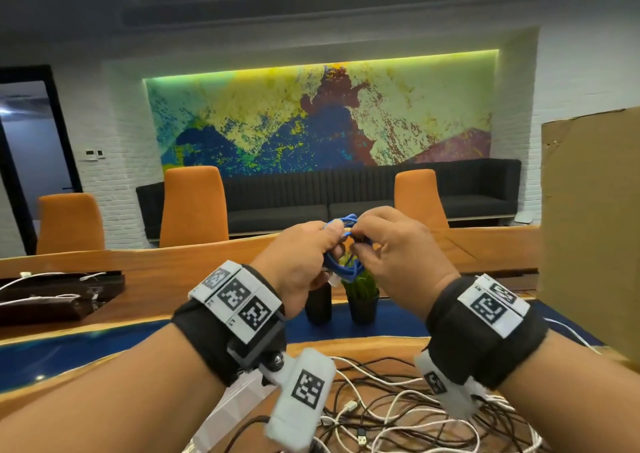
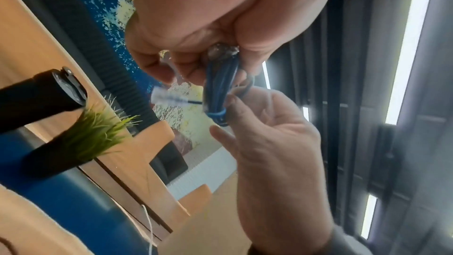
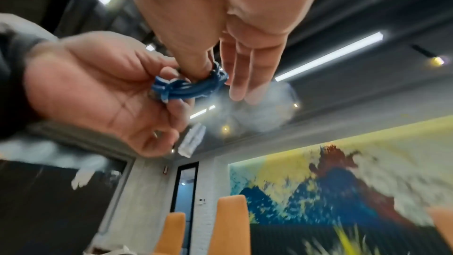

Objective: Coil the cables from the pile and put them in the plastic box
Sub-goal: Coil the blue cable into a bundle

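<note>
Both hands are working at frame centre. The left hand (image 1: 300, 258) is gripping the coiled blue cable (image 1: 341, 248) with curled fingers; the right hand (image 1: 394, 248) is pinching its strands. Below them, two black pots (image 1: 362, 309) are standing on the table (image 1: 138, 281). A cable pile (image 1: 408, 414) is lying at lower right; a cardboard panel (image 1: 592, 231) is blocking the right edge.

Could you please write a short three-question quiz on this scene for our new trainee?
1. True or false: the blue cable lies flat on the table.
2. Which hand touches the blue cable? A) left hand only B) right hand only C) both
3. Fill in: the cable pile lies on the ____ the raised hands.

Key: 1 false, it is held in the air; 2 C; 3 table below.
</note>
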`<state>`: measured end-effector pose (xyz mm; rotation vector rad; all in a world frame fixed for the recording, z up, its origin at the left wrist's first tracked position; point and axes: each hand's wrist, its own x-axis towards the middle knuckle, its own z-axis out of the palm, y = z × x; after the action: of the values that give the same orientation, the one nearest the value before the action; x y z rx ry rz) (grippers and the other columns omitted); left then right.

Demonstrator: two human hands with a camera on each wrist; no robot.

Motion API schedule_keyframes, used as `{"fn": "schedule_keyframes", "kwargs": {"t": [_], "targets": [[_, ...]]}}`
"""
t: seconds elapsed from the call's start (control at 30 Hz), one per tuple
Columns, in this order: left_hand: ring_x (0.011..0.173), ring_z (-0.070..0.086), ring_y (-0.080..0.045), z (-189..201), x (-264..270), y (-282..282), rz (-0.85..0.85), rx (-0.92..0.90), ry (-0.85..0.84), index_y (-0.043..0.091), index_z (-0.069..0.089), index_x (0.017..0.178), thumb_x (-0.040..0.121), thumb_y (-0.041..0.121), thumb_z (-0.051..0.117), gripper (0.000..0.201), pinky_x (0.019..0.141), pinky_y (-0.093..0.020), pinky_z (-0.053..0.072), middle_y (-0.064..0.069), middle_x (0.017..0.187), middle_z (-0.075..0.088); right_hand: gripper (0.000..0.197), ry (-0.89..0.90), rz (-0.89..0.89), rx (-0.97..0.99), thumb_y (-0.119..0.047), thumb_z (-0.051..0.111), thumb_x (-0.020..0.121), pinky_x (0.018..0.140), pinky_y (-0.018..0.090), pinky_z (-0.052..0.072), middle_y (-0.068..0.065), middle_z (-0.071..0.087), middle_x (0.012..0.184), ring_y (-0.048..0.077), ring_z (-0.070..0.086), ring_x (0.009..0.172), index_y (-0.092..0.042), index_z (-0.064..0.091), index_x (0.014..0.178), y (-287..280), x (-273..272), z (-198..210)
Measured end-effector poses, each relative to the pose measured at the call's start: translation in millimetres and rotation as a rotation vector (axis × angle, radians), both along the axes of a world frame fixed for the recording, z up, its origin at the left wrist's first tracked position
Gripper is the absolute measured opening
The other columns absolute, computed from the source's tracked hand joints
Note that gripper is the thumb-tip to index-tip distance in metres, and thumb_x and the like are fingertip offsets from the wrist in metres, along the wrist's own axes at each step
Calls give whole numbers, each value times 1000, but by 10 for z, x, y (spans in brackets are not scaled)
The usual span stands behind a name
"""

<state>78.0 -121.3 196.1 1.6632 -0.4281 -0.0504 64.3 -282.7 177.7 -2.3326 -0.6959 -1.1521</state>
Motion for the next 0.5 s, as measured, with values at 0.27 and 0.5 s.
{"fn": "schedule_keyframes", "kwargs": {"t": [0.27, 0.5], "targets": [[77, 58, -20, -38, 130, 155, 118, 548, -708, 16, 54, 96, 106, 36, 36, 28, 72, -46, 51, -3, 86, 60, 9, 935, 563, 866, -15, 61, 92, 86, 41, 45, 14, 61, 99, 27, 55, 96, -9, 63, 86, 72, -196, 88], [81, 50, -19, -37, 50, 288, 145, 953, -877, 23, 49, 101, 100, 53, 36, 33, 74, -40, 41, 3, 87, 54, 24, 1119, 687, 918, -27, 57, 89, 104, 53, 44, 10, 69, 104, 23, 61, 108, -8, 64, 104, -81, -281, 145]]}}
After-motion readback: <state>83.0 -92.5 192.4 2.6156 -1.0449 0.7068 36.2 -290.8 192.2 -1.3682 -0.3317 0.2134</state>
